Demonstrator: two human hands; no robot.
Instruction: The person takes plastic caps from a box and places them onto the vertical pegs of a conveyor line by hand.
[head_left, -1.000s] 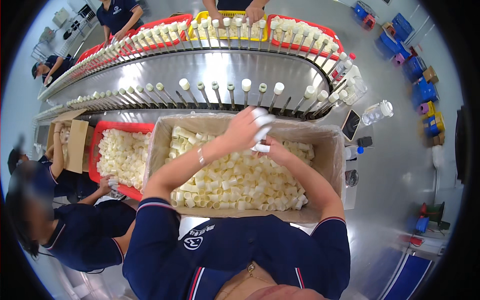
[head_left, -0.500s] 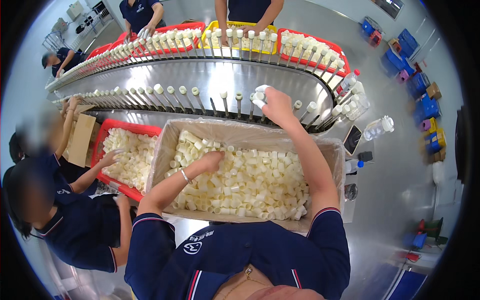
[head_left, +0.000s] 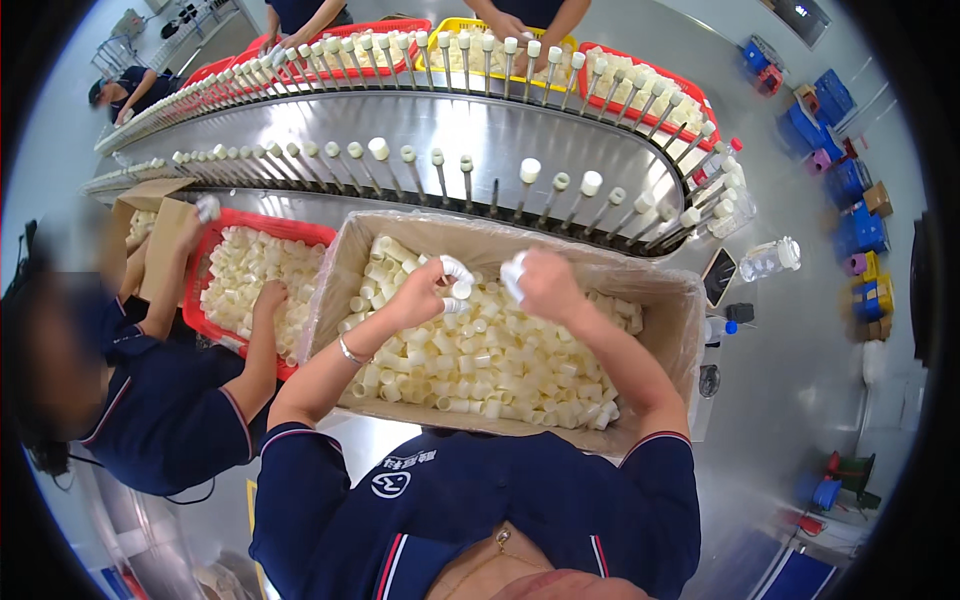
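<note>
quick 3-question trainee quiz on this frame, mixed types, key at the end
1. True or false: the left hand holds white caps over the cardboard box.
2. What does the right hand grip? A) a clear bottle B) white caps C) a red crate
3. Fill in: beyond the box, upright pins run along a curved metal ____.

Key: 1 true. 2 B, white caps. 3 conveyor.

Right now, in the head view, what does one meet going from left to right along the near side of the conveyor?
Red crate of white caps → cardboard box of caps → left hand holding caps → right hand holding a cap → clear plastic bottle → blue bins.
</note>
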